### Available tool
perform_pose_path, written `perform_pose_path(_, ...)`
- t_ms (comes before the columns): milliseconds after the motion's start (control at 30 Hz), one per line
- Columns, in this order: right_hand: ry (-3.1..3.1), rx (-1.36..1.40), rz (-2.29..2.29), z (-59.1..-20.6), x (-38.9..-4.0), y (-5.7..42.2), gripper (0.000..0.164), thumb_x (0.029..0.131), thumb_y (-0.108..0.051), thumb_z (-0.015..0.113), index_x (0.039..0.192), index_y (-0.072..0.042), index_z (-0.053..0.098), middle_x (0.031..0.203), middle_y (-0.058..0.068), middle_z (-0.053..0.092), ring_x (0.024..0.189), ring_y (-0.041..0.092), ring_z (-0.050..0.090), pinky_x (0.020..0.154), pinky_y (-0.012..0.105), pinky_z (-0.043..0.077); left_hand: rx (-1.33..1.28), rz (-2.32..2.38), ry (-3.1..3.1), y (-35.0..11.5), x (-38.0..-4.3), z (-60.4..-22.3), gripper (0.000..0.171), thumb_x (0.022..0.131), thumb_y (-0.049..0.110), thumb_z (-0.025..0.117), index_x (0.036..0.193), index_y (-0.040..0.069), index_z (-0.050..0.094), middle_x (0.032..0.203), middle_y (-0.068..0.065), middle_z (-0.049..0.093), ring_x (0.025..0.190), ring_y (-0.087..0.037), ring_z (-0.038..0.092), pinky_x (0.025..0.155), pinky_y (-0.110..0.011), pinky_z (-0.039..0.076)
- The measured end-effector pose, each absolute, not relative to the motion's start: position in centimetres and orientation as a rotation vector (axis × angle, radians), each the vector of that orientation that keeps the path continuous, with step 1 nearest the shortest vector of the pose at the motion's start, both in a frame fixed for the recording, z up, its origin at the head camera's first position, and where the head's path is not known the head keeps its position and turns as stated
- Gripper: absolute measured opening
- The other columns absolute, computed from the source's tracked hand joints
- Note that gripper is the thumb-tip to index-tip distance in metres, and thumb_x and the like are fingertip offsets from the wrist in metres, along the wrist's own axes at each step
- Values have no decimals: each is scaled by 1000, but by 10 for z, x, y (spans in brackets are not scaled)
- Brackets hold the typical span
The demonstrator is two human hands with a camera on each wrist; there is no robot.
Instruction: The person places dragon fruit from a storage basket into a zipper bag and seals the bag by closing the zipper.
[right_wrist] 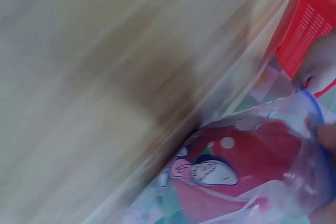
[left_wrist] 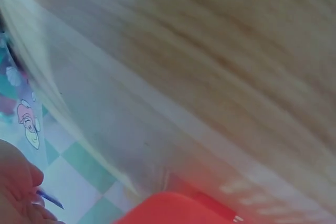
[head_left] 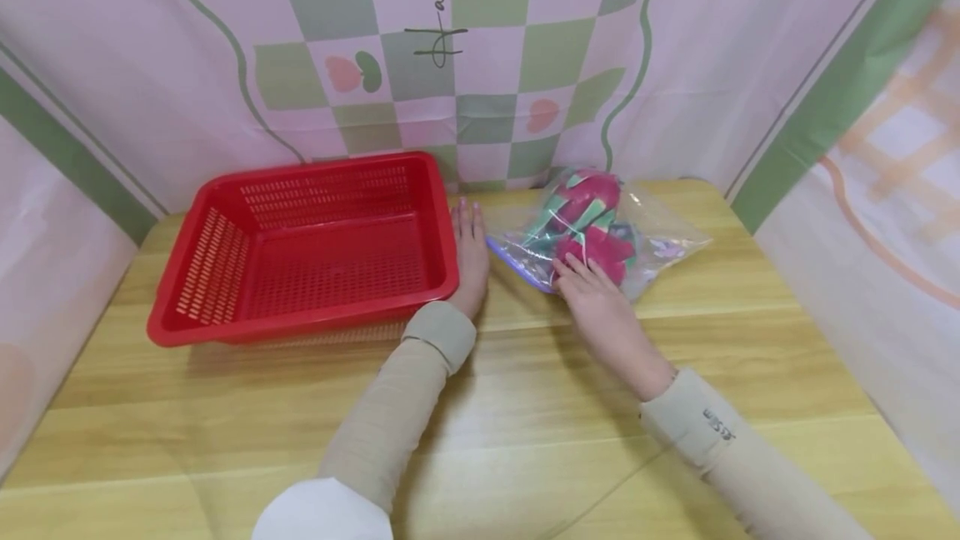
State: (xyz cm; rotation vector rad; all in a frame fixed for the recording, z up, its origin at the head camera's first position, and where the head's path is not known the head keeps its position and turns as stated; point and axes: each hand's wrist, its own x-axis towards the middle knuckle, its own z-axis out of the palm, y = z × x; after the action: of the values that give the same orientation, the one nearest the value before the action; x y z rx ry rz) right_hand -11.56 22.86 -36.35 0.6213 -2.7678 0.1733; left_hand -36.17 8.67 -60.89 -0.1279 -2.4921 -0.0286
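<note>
A clear zip bag (head_left: pixel 663 247) with a blue-purple zip edge lies on the table, holding dark pink and green pieces (head_left: pixel 591 194) that look like dragon fruit. My right hand (head_left: pixel 606 322) rests on the bag's near side, its fingers extended over the pink contents. In the right wrist view, cartoon prints show on the bag (right_wrist: pixel 218 174). Left of it stands a red plastic basket (head_left: pixel 303 325) with nothing inside. My left hand (head_left: pixel 471 267) lies along the basket's right side with straight fingers. The left wrist view shows only part of that hand (left_wrist: pixel 18 187), near the basket's rim (left_wrist: pixel 168 208).
The wooden table (head_left: pixel 525 432) extends toward me from the basket and bag. A patterned cloth (head_left: pixel 487 57) hangs right behind them, and similar cloth (head_left: pixel 862 215) closes off the right side. Another cloth panel (head_left: pixel 52 273) stands at the left.
</note>
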Motion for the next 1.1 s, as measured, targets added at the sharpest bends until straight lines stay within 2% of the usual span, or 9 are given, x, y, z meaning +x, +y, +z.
perform_pose_path(100,-2688,610,57,-366,-118,225,22,84,-5,67,105,1,63,129,21,60,125,37,54,109,50,38,-141,-36,-2516,88,-378,-629,65,98,3,26,154,11,-6,160,-18,-10,150,-33,-6,122,-47,-1)
perform_pose_path(167,-2657,599,-9,-367,-120,222,30,85,-10,67,113,-2,63,130,21,59,125,37,53,109,50,39,-171,-73,-2576,88,-364,-607,61,99,4,25,155,14,2,161,-19,0,150,-35,4,123,-47,5)
perform_pose_path(233,-2680,597,-78,-368,-121,221,36,87,-5,63,123,-4,61,135,22,55,128,37,50,110,50,37,-219,-105,-2702,83,-321,-544,59,99,3,28,155,13,11,160,-19,12,148,-34,16,122,-45,14)
perform_pose_path(333,-2757,603,-149,-368,-122,220,44,90,4,51,132,-7,56,142,21,48,135,37,43,114,51,31,-252,-100,-2706,81,-292,-508,54,101,1,19,154,11,14,158,-19,23,147,-32,23,123,-41,12)
perform_pose_path(533,-2809,613,-157,-366,-122,220,46,91,8,41,133,-7,55,144,19,47,137,35,41,116,49,29,-185,10,-2608,83,-322,-550,51,101,4,18,153,3,14,155,-19,28,146,-31,24,124,-38,10)
perform_pose_path(767,-2815,633,-172,-366,-121,222,45,93,7,40,133,-6,56,144,18,48,137,35,42,115,47,30,-59,-44,-2536,78,-315,-541,49,101,6,29,150,9,29,149,-17,41,141,-30,36,119,-43,26)
perform_pose_path(833,-2811,639,-160,-366,-120,223,44,93,7,41,132,-6,56,143,19,48,136,35,42,115,48,31,-36,-49,-2526,78,-314,-541,49,103,7,22,152,9,25,150,-16,39,143,-28,34,121,-42,21)
perform_pose_path(967,-2805,628,-28,-365,-123,224,34,95,-13,53,127,-5,60,140,21,50,134,37,44,115,49,30,-40,-51,-2724,79,-290,-503,50,102,4,23,152,5,21,154,-18,32,146,-29,27,122,-42,18)
perform_pose_path(1100,-2744,584,288,-359,-129,228,35,91,-24,62,116,0,65,131,24,58,125,39,52,110,51,36,-134,96,-2783,83,-289,-499,50,101,0,14,151,-3,12,156,-19,27,147,-31,23,123,-42,11)
